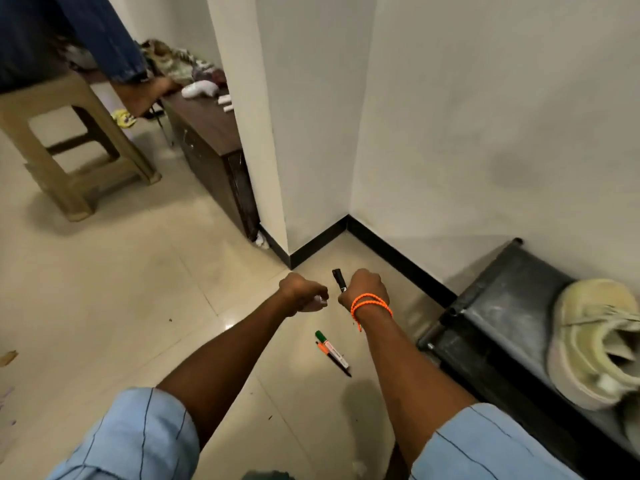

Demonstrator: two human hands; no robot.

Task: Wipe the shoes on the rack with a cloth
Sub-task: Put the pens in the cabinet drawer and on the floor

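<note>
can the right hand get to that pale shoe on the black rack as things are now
Probably yes, but not freely. The pale yellowish shoe sits uncovered on top of the black rack, on the right hand's own side with nothing between them. That hand already grips a black marker, so it would need to put it down first.

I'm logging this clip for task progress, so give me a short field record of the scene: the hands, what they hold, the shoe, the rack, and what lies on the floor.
right hand: grips a black marker, orange band on the wrist
left hand: fingers curled round a small pale object, too small to identify
shoe: pale, worn, on top of the rack
rack: black, against the wall
floor: green-capped marker and orange-capped pen side by side
cloth: none seen in either hand
</note>
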